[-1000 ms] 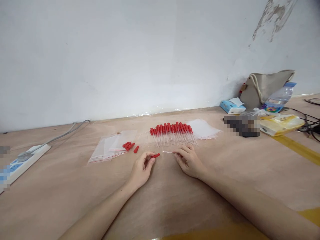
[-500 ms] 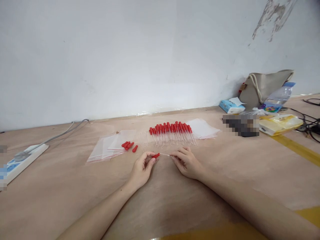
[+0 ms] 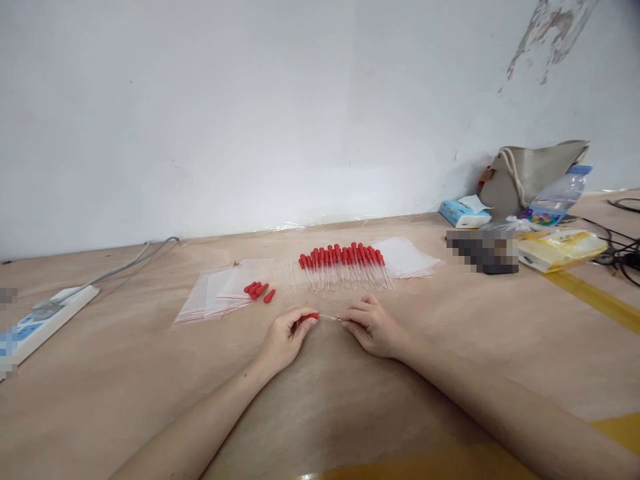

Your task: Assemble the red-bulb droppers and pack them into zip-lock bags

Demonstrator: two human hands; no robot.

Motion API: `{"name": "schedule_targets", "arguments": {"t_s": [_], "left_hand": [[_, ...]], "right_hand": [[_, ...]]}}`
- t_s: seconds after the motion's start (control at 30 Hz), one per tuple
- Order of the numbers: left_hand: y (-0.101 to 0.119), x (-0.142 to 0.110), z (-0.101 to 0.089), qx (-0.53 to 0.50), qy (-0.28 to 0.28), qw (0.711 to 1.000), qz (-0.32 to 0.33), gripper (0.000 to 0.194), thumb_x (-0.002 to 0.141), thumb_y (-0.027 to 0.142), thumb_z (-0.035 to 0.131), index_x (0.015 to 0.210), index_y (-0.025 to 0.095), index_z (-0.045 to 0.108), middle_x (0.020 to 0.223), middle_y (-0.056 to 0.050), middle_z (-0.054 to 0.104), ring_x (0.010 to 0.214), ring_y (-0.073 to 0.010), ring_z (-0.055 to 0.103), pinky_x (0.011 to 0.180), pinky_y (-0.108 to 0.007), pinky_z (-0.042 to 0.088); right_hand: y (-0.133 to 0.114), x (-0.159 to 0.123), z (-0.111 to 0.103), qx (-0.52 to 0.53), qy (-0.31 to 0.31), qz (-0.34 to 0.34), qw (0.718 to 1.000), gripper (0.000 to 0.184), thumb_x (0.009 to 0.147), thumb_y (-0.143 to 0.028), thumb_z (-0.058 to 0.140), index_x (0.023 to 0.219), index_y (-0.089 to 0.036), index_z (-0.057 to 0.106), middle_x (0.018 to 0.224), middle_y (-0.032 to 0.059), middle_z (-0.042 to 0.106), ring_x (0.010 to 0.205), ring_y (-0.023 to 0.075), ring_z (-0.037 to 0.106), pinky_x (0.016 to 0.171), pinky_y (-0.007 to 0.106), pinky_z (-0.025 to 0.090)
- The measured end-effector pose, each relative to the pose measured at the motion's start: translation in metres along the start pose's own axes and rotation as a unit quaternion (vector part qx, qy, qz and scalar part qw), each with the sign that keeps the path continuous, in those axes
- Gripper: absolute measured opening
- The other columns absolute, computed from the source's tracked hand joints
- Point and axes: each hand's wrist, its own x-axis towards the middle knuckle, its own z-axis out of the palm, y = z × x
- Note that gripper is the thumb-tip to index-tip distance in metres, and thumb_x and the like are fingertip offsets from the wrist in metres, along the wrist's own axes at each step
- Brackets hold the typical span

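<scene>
Head view: both hands are just above or on the counter [image 3: 320,407], fingertips turned toward each other with a short gap between. The left hand [image 3: 291,335] has its grip pinched tight, thumb against fingers, around a red rubber bulb [image 3: 311,316]; most of the bulb is hidden by the fingers, and its exposed end points right. The right hand [image 3: 371,329] holds a thin clear tube [image 3: 330,318] in a similarly narrow pinch between thumb and fingertips.

What matters most is how bulb and tube line up. The tube's long axis runs crosswise, from the right fingertips to the bulb, dipping slightly toward the right, so the two lie nearly end to end. The tube's left end meets the bulb's exposed end, and that meeting place is right beside the left fingertips, nearer to them than to the right hand. Whether the tube has entered the bulb, or only touches it, is too small to tell.

Beyond the hands, a row of red-topped droppers [image 3: 345,257] lies with tops toward the wall. Loose red bulbs [image 3: 257,291] lie beyond the left hand, near some clear bags [image 3: 207,297].
</scene>
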Motion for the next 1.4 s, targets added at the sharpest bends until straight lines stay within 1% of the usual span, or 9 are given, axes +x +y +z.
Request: {"name": "schedule_targets", "arguments": {"t_s": [0.23,0.57,0.93,1.07,1.2,1.23,1.3,1.37,1.4], "left_hand": [[0.003,0.002,-0.008,0.043,-0.060,0.994,0.085,0.020,0.086,0.028,0.044,0.090,0.019,0.062,0.084,-0.005,0.062,0.077,-0.0152,0.057,0.072,-0.027,0.044],[0.005,0.002,-0.008,0.126,-0.074,0.980,0.135,0.018,0.085,0.030,0.047,0.086,0.020,0.062,0.077,-0.002,0.065,0.069,-0.0139,0.057,0.074,-0.029,0.036],[0.004,0.003,-0.007,0.149,-0.085,0.977,0.127,0.022,0.086,0.034,0.044,0.084,0.021,0.061,0.077,-0.002,0.065,0.069,-0.0148,0.055,0.073,-0.030,0.035],[0.003,0.004,-0.009,0.158,-0.073,0.977,0.124,0.023,0.086,0.035,0.043,0.085,0.020,0.060,0.078,-0.003,0.064,0.069,-0.0150,0.056,0.072,-0.030,0.036],[-0.002,0.003,-0.016,0.181,-0.075,0.969,0.147,0.018,0.085,0.031,0.046,0.087,0.021,0.061,0.081,-0.003,0.064,0.077,-0.0164,0.057,0.077,-0.031,0.036],[-0.003,0.002,-0.018,0.182,-0.069,0.970,0.148,0.017,0.085,0.030,0.047,0.089,0.022,0.061,0.084,-0.003,0.064,0.080,-0.0170,0.057,0.078,-0.032,0.036],[-0.005,0.001,-0.019,0.176,-0.033,0.976,0.128,0.020,0.085,0.028,0.047,0.101,0.023,0.057,0.095,-0.004,0.062,0.087,-0.0182,0.055,0.079,-0.032,0.038],[-0.008,0.000,-0.020,0.169,0.012,0.982,0.088,0.032,0.083,0.028,0.048,0.114,0.023,0.049,0.106,-0.006,0.056,0.089,-0.0188,0.053,0.077,-0.032,0.041],[-0.009,0.000,-0.020,0.166,0.022,0.984,0.068,0.036,0.082,0.028,0.049,0.118,0.023,0.045,0.108,-0.007,0.054,0.086,-0.0185,0.053,0.074,-0.032,0.043]], "right_hand": [[0.006,0.002,-0.002,-0.051,-0.004,-0.012,0.999,0.020,0.084,-0.019,0.044,0.092,-0.020,0.062,0.075,0.0028,0.061,0.062,0.0110,0.049,0.069,0.030,0.027],[-0.002,0.003,0.000,-0.088,0.017,-0.043,0.995,0.020,0.082,-0.016,0.042,0.082,-0.017,0.062,0.067,0.0015,0.057,0.056,0.0102,0.041,0.064,0.030,0.022],[-0.008,0.007,0.004,-0.086,0.014,-0.035,0.996,0.018,0.081,-0.016,0.042,0.077,-0.017,0.059,0.065,0.0006,0.056,0.056,0.0097,0.042,0.063,0.029,0.022],[-0.009,0.010,0.004,-0.094,0.006,-0.035,0.995,0.018,0.083,-0.016,0.042,0.079,-0.017,0.060,0.066,0.0014,0.056,0.058,0.0103,0.044,0.063,0.029,0.023],[-0.016,0.012,0.006,-0.134,-0.023,-0.047,0.990,0.017,0.082,-0.016,0.043,0.080,-0.017,0.060,0.069,0.0026,0.058,0.061,0.0112,0.048,0.064,0.028,0.025],[-0.018,0.012,0.006,-0.149,-0.028,-0.051,0.987,0.016,0.081,-0.016,0.044,0.078,-0.017,0.060,0.069,0.0031,0.059,0.062,0.0120,0.049,0.066,0.029,0.026],[-0.019,0.013,0.003,-0.174,-0.025,-0.047,0.983,0.016,0.080,-0.016,0.046,0.074,-0.017,0.060,0.068,0.0042,0.061,0.066,0.0141,0.051,0.069,0.030,0.027],[-0.014,0.018,-0.004,-0.180,-0.001,-0.001,0.984,0.017,0.079,-0.017,0.046,0.070,-0.017,0.061,0.068,0.0050,0.063,0.067,0.0155,0.053,0.071,0.032,0.028],[-0.010,0.022,-0.009,-0.174,0.014,0.044,0.984,0.019,0.079,-0.018,0.046,0.069,-0.017,0.062,0.066,0.0045,0.064,0.064,0.0152,0.054,0.071,0.032,0.029]]}}
